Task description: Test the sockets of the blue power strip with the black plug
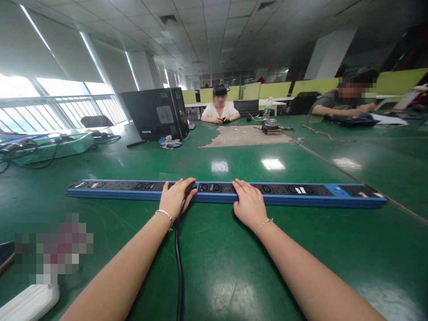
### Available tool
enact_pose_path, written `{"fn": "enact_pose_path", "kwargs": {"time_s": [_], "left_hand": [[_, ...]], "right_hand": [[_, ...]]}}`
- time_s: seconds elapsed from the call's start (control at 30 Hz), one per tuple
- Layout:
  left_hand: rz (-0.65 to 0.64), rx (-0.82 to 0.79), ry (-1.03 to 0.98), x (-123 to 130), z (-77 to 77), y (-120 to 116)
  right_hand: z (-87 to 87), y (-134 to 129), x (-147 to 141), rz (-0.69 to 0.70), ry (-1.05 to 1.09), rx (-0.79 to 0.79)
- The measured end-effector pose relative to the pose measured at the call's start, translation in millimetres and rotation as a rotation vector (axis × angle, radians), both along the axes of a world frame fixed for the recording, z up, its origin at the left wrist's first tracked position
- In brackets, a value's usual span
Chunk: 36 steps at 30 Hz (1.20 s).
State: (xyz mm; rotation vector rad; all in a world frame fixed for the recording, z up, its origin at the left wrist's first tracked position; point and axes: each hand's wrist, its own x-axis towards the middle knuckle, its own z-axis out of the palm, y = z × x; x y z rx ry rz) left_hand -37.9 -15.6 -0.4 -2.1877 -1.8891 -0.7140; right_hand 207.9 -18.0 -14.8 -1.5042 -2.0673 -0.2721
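Observation:
A long blue power strip (217,196) with black sockets along its top lies crosswise on the green table. My left hand (176,196) is closed round a black plug (191,187) at the strip, left of the middle. From that plug a black cable (179,258) runs down toward the bottom edge. Whether the plug sits in a socket is hidden by my fingers. My right hand (249,203) rests on the strip right of the middle, its fingers laid over the top and holding nothing loose.
A black computer case (157,113) and gloves (170,142) stand beyond the strip. A green basket (56,147) with cables is at the left, a white object (31,303) at the lower left. Two people (220,109) sit across the green table (214,276).

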Motion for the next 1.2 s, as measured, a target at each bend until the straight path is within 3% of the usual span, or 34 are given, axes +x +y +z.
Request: {"fn": "enact_pose_path", "kwargs": {"time_s": [0.2,0.43,0.67,0.9,1.03,1.2], "left_hand": [[-0.003,-0.014,-0.004,-1.5,-6.4,3.0],[-0.081,-0.040,-0.023,-9.3,-2.7,4.0],[-0.086,0.011,-0.088,-11.7,-14.3,11.4],[0.019,0.098,-0.435,-10.6,14.3,4.0],[-0.013,0.065,-0.421,-5.0,21.0,-1.1],[-0.153,0.048,-0.333,32.0,28.0,-1.4]], "right_hand": [[-1.7,0.7,2.5,-0.086,0.011,0.020],[-3.1,3.8,3.1,-0.098,0.007,0.017],[-3.7,4.8,3.0,-0.101,0.019,0.028],[-3.2,4.9,2.7,-0.108,0.018,0.020],[-3.8,5.5,3.0,-0.110,0.025,0.018],[-4.2,6.6,3.6,-0.102,0.053,0.006]]}}
